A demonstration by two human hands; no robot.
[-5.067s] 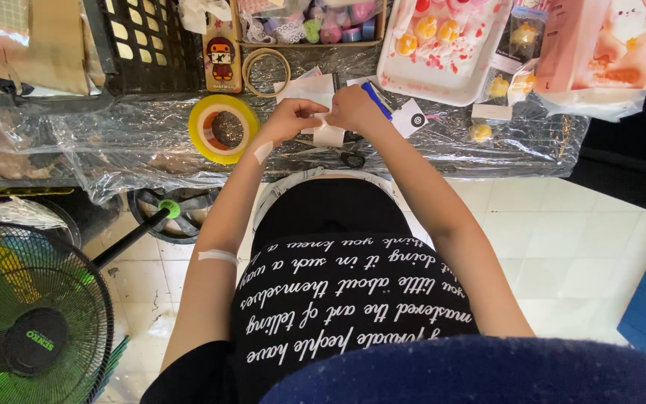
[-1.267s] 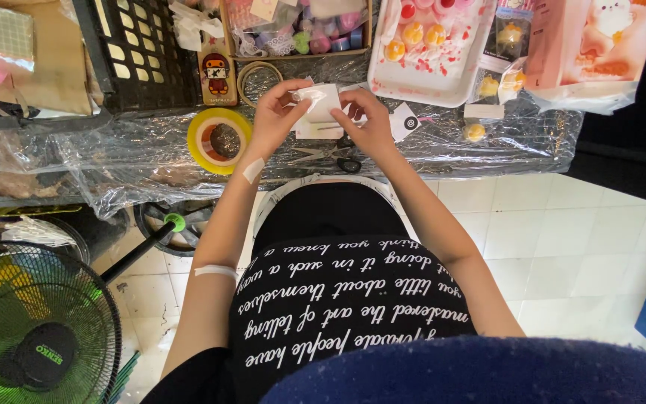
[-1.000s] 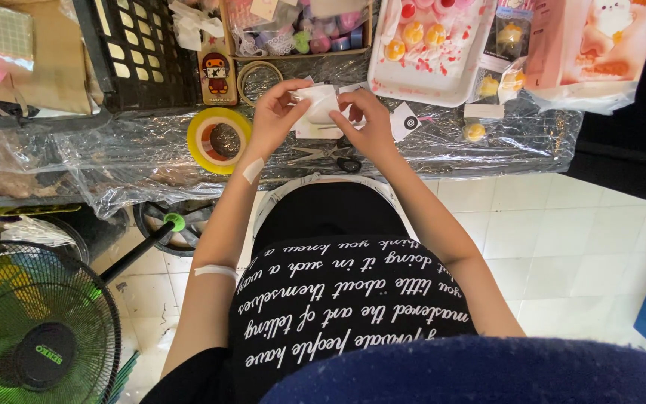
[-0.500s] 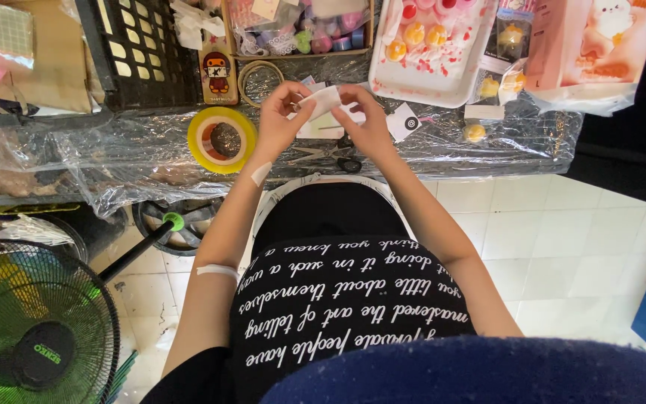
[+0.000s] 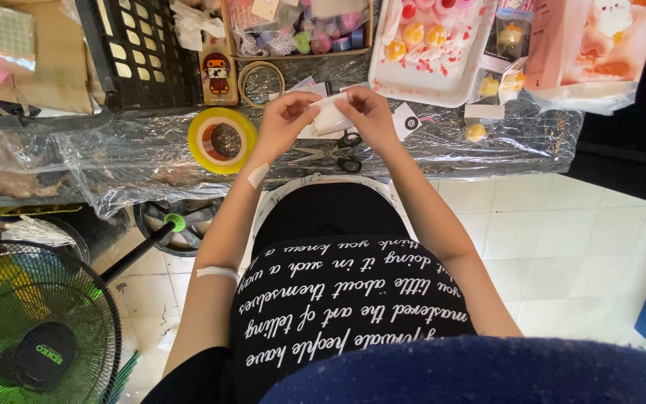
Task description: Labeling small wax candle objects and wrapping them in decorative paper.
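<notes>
seen from above, a seated person works at a table covered in clear plastic sheeting (image 5: 487, 142). both hands meet over the table's near edge. the left hand (image 5: 284, 120) and the right hand (image 5: 371, 112) each pinch one end of a small white packet (image 5: 330, 116), which sits between the two sets of fingertips, lifted just above the table. the fingers of both hands are curled and closed on the packet; none lie loose.

judging from the grip, the step in hand is folding or wrapping this packet. a next move would call for steady pinches on both ends so the fold stays tight.

just below the fingers, flat on the plastic, lies one pair of black-handled scissors (image 5: 330, 152). left of the left-hand fingers lies one yellow roll of tape (image 5: 222, 140). beyond the fingers, farther up the table, lies one thin clear ring of tape (image 5: 261, 82), one black slotted crate (image 5: 147, 52), one shallow box of small pastel items (image 5: 300, 37) and one white tray of small yellow and pink toys (image 5: 431, 49). right of the right-hand fingers sits one small yellow round toy (image 5: 475, 132), near another by the tray's corner. on the floor to the left stands one green fan (image 5: 35, 329).
</notes>
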